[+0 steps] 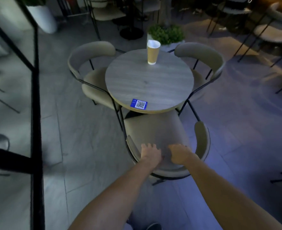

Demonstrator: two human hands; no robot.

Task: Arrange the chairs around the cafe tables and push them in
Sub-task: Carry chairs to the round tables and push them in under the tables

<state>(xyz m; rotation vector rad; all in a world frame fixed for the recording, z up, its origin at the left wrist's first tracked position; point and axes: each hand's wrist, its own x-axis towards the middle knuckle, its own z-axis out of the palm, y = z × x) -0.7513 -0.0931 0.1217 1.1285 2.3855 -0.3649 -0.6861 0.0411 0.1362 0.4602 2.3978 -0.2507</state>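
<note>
Both my hands are out in front of me, low over the curved backrest of the near chair (155, 130). My left hand (151, 154) has its fingers spread and loose, and my right hand (180, 155) is likewise unclenched with the fingers reaching forward; neither is wrapped around anything, and whether the palms touch the backrest I cannot tell through the blur.

The risk I see from here is pushing unevenly. If one hand bears harder than the other, the chair could swing and its thin black legs could catch those of the left chair (93, 80) or the right chair (203, 63), which crowd close under the round worktop (150, 80). A hard shove could also knock the worktop and tip the tall paper cup (152, 52) standing near its far edge, which looks top-heavy.

The near chair has a pale cushioned seat, a wrap-around padded back and a slim dark metal frame. Its seat front sits just at the worktop's near edge, beside the blue QR card (139, 104), so I judge it only partly tucked in.
</note>
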